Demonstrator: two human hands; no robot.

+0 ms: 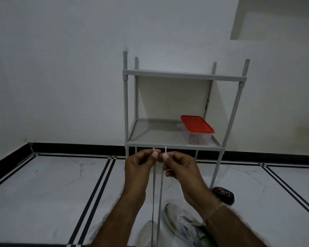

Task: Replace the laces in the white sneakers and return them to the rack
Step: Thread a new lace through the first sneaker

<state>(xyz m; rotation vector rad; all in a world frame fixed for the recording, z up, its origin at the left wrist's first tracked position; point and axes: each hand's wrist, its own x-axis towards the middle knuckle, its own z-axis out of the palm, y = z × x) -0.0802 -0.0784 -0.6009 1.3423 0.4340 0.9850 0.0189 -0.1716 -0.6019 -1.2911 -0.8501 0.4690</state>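
- Left hand (141, 164): its grip is pinched shut on one tip of the lace (161, 193), held up in front of the rack (182, 75). If this pinch slackens, the strand could slide back through the eyelets and the ends would come out uneven.
- Right hand (178, 166): its grip is closed on the other tip, just beside the left. Pulling harder on this side would probably make one end longer than the other.
- Both strands run taut down to the left sneaker (146, 234) on the floor (43, 193). A sharp tug could lift or tip it, or drag it against the right sneaker (182, 223) next to it.
- The lower eyelets are out of sight, so I cannot tell whether the lace is twisted there.
- The box (197, 127) takes up the right of the lower shelf, which may crowd the pair when they go back.
- Counts:
  - two hands
  - one lace, by my judgement, seen as two strands with two tips
  - two sneakers
  - one rack, with two shelves showing
  - one red-lidded box
  - one black object (223, 193) by the rack's right leg, too blurred to name
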